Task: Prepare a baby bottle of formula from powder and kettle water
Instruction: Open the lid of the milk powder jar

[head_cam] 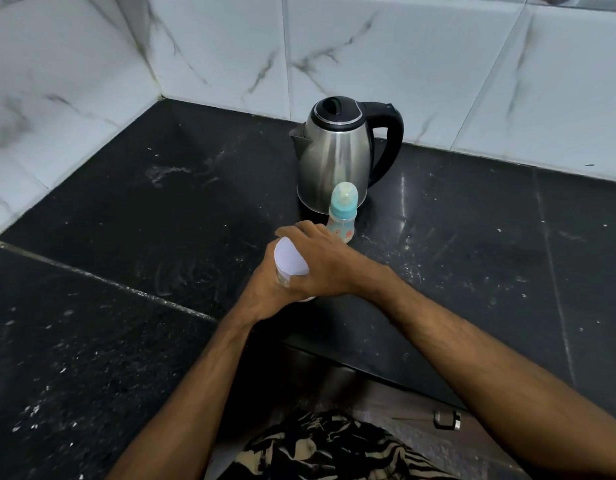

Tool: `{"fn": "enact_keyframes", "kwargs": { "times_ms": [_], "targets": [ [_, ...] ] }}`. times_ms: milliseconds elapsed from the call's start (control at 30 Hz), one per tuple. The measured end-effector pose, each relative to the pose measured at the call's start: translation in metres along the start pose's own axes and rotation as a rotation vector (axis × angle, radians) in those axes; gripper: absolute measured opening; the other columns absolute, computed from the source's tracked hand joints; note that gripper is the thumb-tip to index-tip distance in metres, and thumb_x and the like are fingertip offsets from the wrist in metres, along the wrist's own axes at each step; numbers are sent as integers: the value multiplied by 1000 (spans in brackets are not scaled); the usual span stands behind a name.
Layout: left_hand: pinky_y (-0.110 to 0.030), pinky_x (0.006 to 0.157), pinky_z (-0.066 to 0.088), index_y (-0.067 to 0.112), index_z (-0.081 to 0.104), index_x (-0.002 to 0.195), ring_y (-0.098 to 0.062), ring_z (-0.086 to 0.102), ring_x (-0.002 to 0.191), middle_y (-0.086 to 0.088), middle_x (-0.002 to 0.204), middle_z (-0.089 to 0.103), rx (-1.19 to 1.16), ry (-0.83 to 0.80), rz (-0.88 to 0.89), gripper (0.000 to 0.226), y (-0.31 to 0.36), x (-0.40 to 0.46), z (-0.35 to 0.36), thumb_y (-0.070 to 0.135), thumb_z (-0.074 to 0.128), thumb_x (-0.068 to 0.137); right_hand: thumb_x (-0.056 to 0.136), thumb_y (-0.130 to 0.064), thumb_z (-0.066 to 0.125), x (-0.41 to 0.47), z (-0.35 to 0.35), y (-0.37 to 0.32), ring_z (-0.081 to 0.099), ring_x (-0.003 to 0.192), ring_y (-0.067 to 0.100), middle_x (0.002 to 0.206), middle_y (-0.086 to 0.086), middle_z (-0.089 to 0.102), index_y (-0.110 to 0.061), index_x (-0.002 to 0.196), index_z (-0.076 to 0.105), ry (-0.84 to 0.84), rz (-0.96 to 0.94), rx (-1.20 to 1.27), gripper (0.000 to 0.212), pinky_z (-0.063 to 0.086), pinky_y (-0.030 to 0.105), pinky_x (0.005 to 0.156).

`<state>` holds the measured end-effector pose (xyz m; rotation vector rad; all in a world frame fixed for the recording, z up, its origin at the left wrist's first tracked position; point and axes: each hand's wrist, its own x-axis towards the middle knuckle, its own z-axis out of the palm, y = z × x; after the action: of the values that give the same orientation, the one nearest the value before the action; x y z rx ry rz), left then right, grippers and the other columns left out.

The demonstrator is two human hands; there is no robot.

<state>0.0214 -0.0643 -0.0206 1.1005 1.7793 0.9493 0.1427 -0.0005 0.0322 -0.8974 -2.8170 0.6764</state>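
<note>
Early stage. Both hands clamped on jar (288,259) at counter (472,237) edge: left hand (265,292) around body, right hand (320,258) over white lid. Bottle (341,216) capped before kettle (337,154); powder, water seemingly pending.

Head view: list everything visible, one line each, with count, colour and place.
Kettle: one, steel with black lid and handle, back of the counter by the wall.
Baby bottle: one, clear with teal collar and cap on, upright just in front of the kettle.
Container with white lid: one, contents hidden, on the counter near the bottle, held in both hands.
Counter: one, black stone, speckled with white bits.
Wall tiles: white marbled, behind the counter.
Left hand: grip round the container's body.
Right hand: grip over the lid.
</note>
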Motion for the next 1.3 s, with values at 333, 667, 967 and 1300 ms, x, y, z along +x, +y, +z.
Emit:
{"fn": "enact_keyframes", "kwargs": {
  "times_ms": [333, 667, 967, 1300],
  "targets": [
    [-39, 109, 44, 23, 26, 150, -14, 48, 130, 4, 145, 47, 55, -52, 63, 121, -11, 2, -7, 38, 91, 49, 75, -52, 74, 3, 6, 4, 45, 115, 20, 129, 3, 49, -22, 145, 39, 114, 57, -85, 83, 46, 35, 95],
    [-5, 82, 45, 59, 35, 122, 12, 56, 110, 42, 116, 53, 4, -59, 224, 87, -26, 3, -10, 41, 88, 54, 76, -39, 81, -12, -31, 14, 47, 116, 15, 127, 1, 47, -29, 132, 49, 262, 93, 408, 65, 47, 31, 97],
    [-32, 105, 45, 24, 38, 137, -3, 55, 123, 19, 129, 56, 7, -44, 260, 100, -39, 13, -7, 37, 91, 53, 75, -47, 76, -66, -3, 54, 54, 112, 16, 128, 3, 45, -30, 133, 42, 410, 194, 576, 69, 53, 26, 89],
    [-20, 101, 42, 34, 35, 134, 3, 52, 123, 35, 125, 52, 32, -53, 253, 97, -36, 12, -9, 43, 89, 53, 65, -30, 88, -110, 63, 79, 50, 112, 7, 117, -3, 49, -26, 99, 45, 391, 229, 533, 55, 40, 11, 89]
  ]
}}
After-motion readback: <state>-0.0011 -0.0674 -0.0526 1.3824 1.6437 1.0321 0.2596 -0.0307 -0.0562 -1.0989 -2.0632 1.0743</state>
